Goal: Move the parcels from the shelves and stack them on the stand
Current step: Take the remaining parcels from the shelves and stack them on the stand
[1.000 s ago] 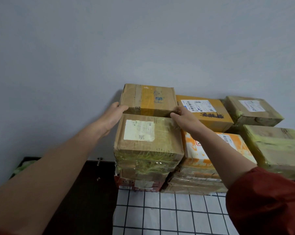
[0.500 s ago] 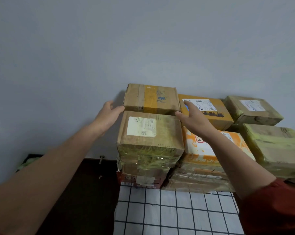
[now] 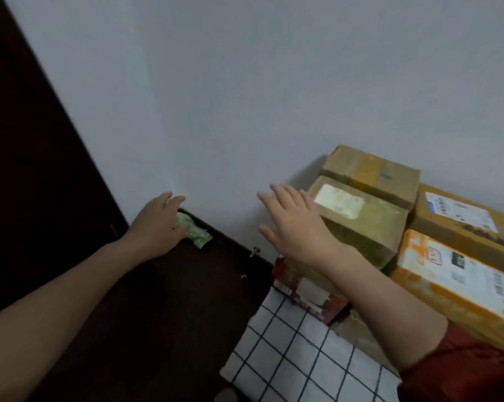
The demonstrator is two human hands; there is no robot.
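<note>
Hovering near tape-wrapped cardboard parcels [image 3: 363, 227]: left hand [image 3: 158, 226] relaxed, right hand [image 3: 298, 227] splayed, both empty.

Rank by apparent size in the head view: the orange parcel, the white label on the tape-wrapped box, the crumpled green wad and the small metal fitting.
1. orange parcel, nearest the camera.
2-3. white label and green wad look alike; the left hand hides part of the wad.
4. metal fitting.

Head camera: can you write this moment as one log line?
left hand: open, empty | right hand: open, empty | parcel stack: against wall
</note>
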